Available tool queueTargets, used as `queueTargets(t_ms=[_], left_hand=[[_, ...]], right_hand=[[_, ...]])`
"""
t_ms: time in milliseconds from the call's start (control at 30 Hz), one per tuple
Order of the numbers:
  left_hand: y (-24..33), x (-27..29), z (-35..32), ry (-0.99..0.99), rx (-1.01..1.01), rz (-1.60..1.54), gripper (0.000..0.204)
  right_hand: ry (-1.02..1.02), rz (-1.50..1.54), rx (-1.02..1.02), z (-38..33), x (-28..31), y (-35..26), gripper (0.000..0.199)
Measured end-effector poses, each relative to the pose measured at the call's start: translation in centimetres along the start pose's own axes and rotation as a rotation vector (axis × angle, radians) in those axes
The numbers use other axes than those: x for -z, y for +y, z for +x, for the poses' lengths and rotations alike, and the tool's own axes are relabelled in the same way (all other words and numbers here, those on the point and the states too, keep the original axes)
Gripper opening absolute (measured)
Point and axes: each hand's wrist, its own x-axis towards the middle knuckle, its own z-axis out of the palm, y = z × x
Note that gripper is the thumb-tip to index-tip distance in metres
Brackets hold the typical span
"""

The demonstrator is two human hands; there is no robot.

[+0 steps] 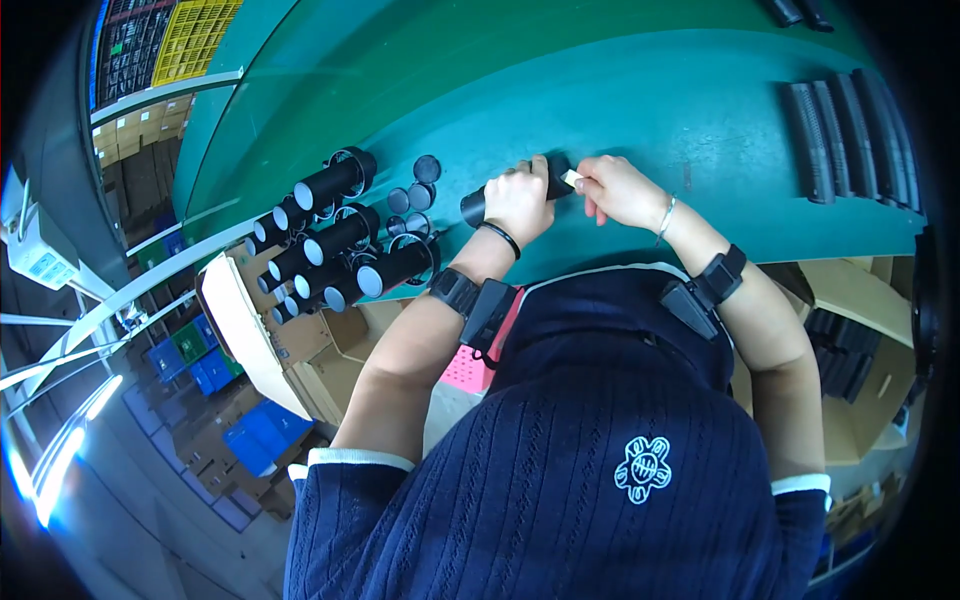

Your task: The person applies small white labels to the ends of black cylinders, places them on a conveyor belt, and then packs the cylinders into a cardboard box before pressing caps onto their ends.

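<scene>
Green tabletop (720, 130) beneath, left fingers (541, 168) wrap black cylinder (473, 208).

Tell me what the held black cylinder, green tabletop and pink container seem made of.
Black cylinder: plastic or coated metal, uniformly dark and low-sheen; I can't tell which. Green tabletop: possibly rubber or vinyl, smooth, with soft glare. Pink container: likely smooth moulded plastic, judging by its regular holes.
</scene>
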Motion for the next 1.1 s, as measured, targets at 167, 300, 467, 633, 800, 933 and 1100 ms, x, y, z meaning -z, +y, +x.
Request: queueTargets(t_ms=[167, 300, 467, 633, 800, 933, 1100], left_hand=[[-0.1, -0.4, 0.1, -0.007, -0.002, -0.001, 0.053], [-0.4, -0.3, 0.9, 0.018, -0.013, -0.008, 0.053], [-0.8, 3.7, 0.4, 0.107, 0.000, -0.161, 0.053], [-2.3, 9.2, -2.9, 0.269, 0.020, -0.688, 0.066], [-2.5, 18.5, -8.5, 0.468, -0.011, -1.251, 0.075], [-4.0, 26.3, -14.9, 1.022, -0.155, -1.256, 0.062], [-7.7, 32.1, -21.1, 1.596, -0.384, -1.258, 0.050]], right_hand=[[-0.025, 0.020, -0.017, 0.3, -0.2, 0.5, 0.021], [-0.007, 0.036, -0.003, 0.8, 0.3, 0.6, 0.021], [0.218, -0.210, 0.117, 0.9, 2.9, 1.4, 0.021], [0.302, -0.479, 0.154, -0.3, 3.9, 3.5, 0.021], [0.167, -0.728, 0.130, 0.1, 3.2, 3.7, 0.020], [0.147, -0.315, 0.378, -4.0, 2.8, -12.2, 0.018], [0.372, -0.544, 1.455, -12.7, 4.0, -35.6, 0.020]])
